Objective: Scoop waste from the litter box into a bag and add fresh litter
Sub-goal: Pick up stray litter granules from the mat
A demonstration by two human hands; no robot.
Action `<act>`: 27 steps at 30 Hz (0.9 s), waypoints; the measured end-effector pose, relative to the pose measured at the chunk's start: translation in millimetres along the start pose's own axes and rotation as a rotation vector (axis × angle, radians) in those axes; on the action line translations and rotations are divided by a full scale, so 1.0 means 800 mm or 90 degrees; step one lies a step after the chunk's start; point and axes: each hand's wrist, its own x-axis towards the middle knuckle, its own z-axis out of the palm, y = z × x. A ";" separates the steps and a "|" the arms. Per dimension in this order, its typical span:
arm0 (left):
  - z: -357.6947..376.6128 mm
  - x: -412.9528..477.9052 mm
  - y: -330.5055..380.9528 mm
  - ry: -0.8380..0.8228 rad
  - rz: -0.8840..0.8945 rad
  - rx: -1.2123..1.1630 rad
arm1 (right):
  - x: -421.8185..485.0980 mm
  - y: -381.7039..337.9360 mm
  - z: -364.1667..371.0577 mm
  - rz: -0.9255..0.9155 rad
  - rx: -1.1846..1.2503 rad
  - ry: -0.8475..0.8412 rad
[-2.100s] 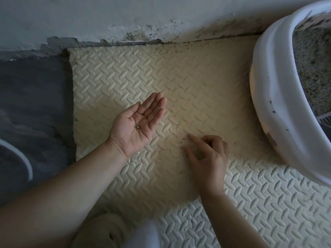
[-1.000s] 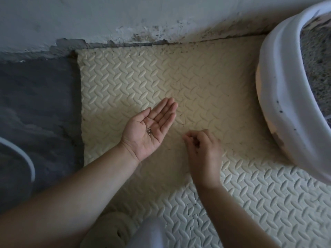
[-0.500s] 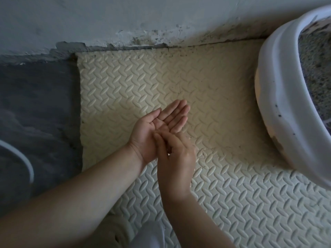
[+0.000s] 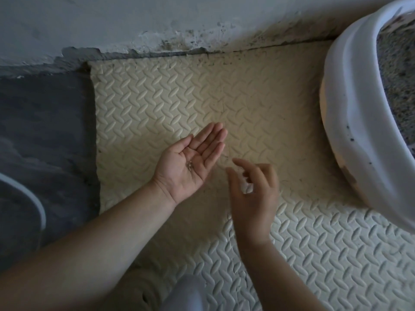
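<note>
Left hand (image 4: 190, 162) flat, palm up, carrying litter grains (image 4: 189, 169); right hand (image 4: 253, 194) loosely curled, empty

Litter box (image 4: 350, 122) on mat (image 4: 258, 90), right side

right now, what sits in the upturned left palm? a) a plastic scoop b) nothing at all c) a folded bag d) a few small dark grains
D: a small cluster of dark grains lies in the middle of the open left hand, held palm up over the foam mat.
</note>
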 end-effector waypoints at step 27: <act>-0.019 -0.015 0.020 0.026 0.035 0.008 | -0.008 0.058 -0.038 -0.093 -0.171 -0.072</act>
